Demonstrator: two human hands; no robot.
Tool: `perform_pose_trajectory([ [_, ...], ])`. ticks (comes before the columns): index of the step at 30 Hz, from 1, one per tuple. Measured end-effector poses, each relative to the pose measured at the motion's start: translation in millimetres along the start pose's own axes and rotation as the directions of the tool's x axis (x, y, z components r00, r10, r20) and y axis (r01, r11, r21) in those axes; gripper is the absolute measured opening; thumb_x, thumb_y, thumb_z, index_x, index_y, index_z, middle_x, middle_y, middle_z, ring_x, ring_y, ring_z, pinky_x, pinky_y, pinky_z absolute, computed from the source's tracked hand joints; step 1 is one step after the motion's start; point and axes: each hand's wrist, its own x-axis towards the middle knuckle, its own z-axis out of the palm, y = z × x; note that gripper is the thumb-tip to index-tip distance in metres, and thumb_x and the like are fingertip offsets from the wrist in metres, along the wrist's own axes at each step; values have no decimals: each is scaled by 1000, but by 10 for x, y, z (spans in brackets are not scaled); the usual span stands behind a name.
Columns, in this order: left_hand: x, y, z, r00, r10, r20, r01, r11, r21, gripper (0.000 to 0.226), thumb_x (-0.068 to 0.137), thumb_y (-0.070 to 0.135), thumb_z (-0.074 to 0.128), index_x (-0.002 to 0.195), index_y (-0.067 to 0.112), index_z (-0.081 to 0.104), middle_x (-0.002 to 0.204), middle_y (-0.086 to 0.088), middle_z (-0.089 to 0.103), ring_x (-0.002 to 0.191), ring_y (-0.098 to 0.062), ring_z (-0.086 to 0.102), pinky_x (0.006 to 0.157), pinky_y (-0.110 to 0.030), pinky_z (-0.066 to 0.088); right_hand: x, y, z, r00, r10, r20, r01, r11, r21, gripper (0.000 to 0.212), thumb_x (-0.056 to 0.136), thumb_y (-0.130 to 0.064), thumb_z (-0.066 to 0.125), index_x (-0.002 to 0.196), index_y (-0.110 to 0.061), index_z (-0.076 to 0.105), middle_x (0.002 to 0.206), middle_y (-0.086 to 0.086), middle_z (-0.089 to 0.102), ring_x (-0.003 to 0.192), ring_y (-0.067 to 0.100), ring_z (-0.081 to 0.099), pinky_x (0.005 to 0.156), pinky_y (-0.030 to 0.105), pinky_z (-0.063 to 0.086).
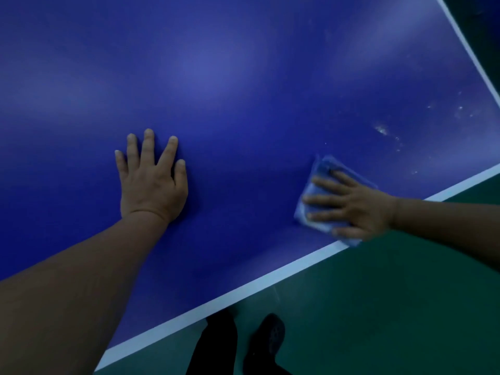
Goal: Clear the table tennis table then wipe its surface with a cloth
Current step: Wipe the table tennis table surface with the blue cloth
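The blue table tennis table (243,77) fills most of the view, its white edge line (243,290) running along the near side above the green floor (378,307). The left hand (151,182) lies flat on the surface, fingers spread and straight, grasping nothing. The right hand (354,207) presses a folded blue cloth (319,190) flat near the edge, fingers extended. Pale specks (382,129) mark the surface beyond the cloth.

The scene was dim and soft-focused. Broad pale glare patches lay across the blue table tennis table (216,77). Wide-angle distortion curved its white edge line (468,50), and the right hand (359,209) was slightly blurred.
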Motion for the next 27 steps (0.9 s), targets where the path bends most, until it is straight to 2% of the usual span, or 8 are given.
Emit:
perform_pose_trajectory([
  [2, 6, 1, -4, 1000, 0, 2, 0, 1000, 0, 55, 104, 44, 30, 156, 29, 26, 166, -9, 10, 153, -32, -3, 122, -51, -6, 202, 104, -63, 970, 240, -31, -238, 970, 47, 58, 101, -51, 31, 155, -32, 29, 163, 0, 24, 150, 39, 17, 115, 63, 17],
  [5, 0, 0, -11, 1000, -2, -1, 2, 1000, -4, 54, 104, 43, 30, 156, 29, 26, 166, -9, 10, 153, -32, -4, 122, -51, -6, 685, -239, -33, 710, 697, -103, -668, 712, 215, 56, 102, -52, 24, 155, -34, 24, 163, -3, 20, 151, 34, 15, 116, 62, 15],
  [6, 0, 1, -9, 1000, -1, -3, 0, 1000, -3, 54, 104, 43, 30, 156, 29, 26, 166, -9, 10, 153, -32, -4, 122, -51, -6, 718, -425, 38, 660, 746, -87, -715, 659, 233, 55, 103, -53, 20, 156, -36, 21, 165, -5, 17, 152, 32, 11, 118, 60, 12],
  [10, 5, -2, 12, 1000, 5, -10, -5, 1000, -16, 54, 104, 43, 32, 156, 29, 27, 166, -9, 11, 153, -33, -3, 122, -52, -6, -54, -799, 273, 744, 668, -6, -656, 733, 179, 57, 104, -56, 16, 158, -38, 13, 167, -7, 7, 154, 27, 2, 119, 58, 9],
  [15, 8, -7, 9, 1000, 0, 0, 0, 1000, -5, 55, 104, 44, 31, 156, 29, 25, 166, -9, 10, 153, -32, -5, 122, -52, -6, -6, -718, 195, 352, 931, 100, -918, 322, 230, 60, 94, -67, -3, 151, -48, -12, 161, -20, -18, 149, 14, -25, 121, 54, -5],
  [22, 3, -14, 19, 1000, -4, -5, 4, 1000, -7, 53, 104, 41, 33, 156, 29, 28, 166, -8, 10, 153, -30, -5, 122, -51, -6, 1687, -707, -57, 529, 845, -79, -789, 524, 319, 58, 101, -53, 20, 156, -36, 19, 166, -5, 14, 153, 31, 2, 119, 60, 0],
  [25, 9, -19, 27, 1000, 5, -8, -5, 1000, 4, 56, 102, 45, 27, 156, 28, 28, 166, -9, 11, 153, -31, -4, 122, -50, -7, 1336, -187, -1, 342, 940, 1, -907, 330, 262, 64, 96, -54, 13, 157, -35, 13, 167, -3, 10, 151, 37, 6, 116, 66, 7],
  [27, 9, -16, 19, 1000, 10, -4, -10, 1000, 10, 61, 99, 48, 24, 156, 28, 27, 165, -10, 11, 153, -32, -4, 122, -50, -8, 743, 82, 90, 105, 992, 68, -966, 86, 245, 70, 92, -55, 8, 158, -33, 12, 167, 0, 9, 150, 39, 8, 115, 68, 10],
])
